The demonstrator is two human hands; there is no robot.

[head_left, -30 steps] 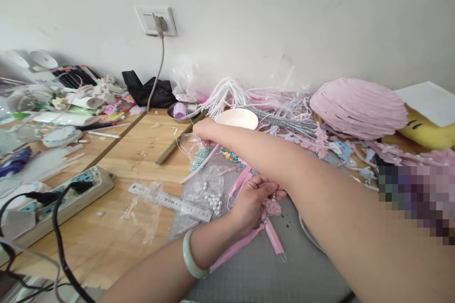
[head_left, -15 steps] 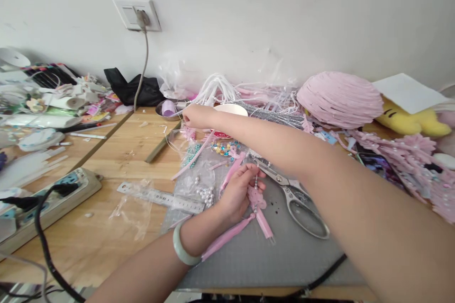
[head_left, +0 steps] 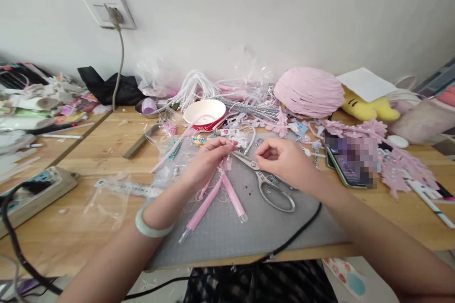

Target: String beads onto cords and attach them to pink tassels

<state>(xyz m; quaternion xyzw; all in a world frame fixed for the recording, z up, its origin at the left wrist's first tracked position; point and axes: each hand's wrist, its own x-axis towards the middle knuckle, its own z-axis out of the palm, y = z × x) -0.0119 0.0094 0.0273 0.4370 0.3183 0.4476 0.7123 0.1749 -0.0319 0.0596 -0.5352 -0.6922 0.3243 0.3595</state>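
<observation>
My left hand (head_left: 212, 157), a pale green bangle on its wrist, pinches the top of a pink tassel pendant (head_left: 233, 194) with beads at its upper end. Its two long pink strips hang down onto the grey mat (head_left: 263, 227), with fine loose thread beside them. To the right, my right hand (head_left: 280, 158) is closed in a pinch; whatever lies between its fingertips is too small to make out. Open-handled metal scissors (head_left: 275, 194) lie on the mat, their blades between and just below my hands.
Behind my hands stand a red-and-white paper bowl (head_left: 209, 125) and a large pink ball-shaped bundle (head_left: 307, 92). A steel ruler (head_left: 128, 187) and power strip (head_left: 39, 199) lie left. Phones (head_left: 350, 163), pink trims (head_left: 396, 165) and a yellow plush toy (head_left: 371, 109) are on the right.
My right hand has come back from the far left near the bowl to the right of my left hand. The left hand, still holding the pendant, is raised slightly; the view has shifted right.
</observation>
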